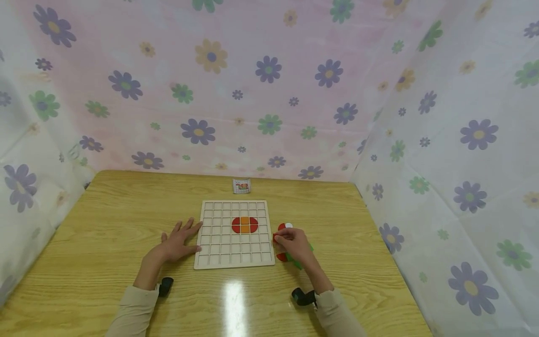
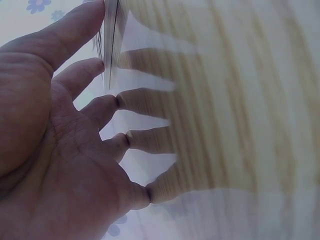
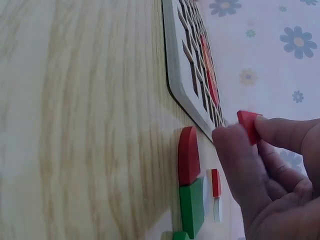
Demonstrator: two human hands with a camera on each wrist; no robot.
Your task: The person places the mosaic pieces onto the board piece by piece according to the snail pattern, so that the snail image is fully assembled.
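A square wooden grid board (image 1: 214,244) lies flat on the table. Inside it, red rounded pieces (image 1: 236,225) flank orange square pieces (image 1: 245,220). My left hand (image 1: 174,244) rests at the board's left edge with fingers spread; in the left wrist view the thumb and a fingertip meet the board's side. Just off the right edge, my right hand (image 1: 298,245) pinches a small red piece (image 3: 248,126) between thumb and fingers, raised above the table. Beneath that hand lie loose pieces, partly hidden: a red rounded one (image 3: 188,157), a green one (image 3: 193,207) and a white one (image 1: 288,225).
A small printed card (image 1: 242,186) with a coloured picture on a grid lies behind the board. Flower-patterned sheets (image 1: 236,112) hang at the back and both sides of the wooden table (image 1: 126,210). Dark wrist devices (image 1: 303,296) sit under both forearms.
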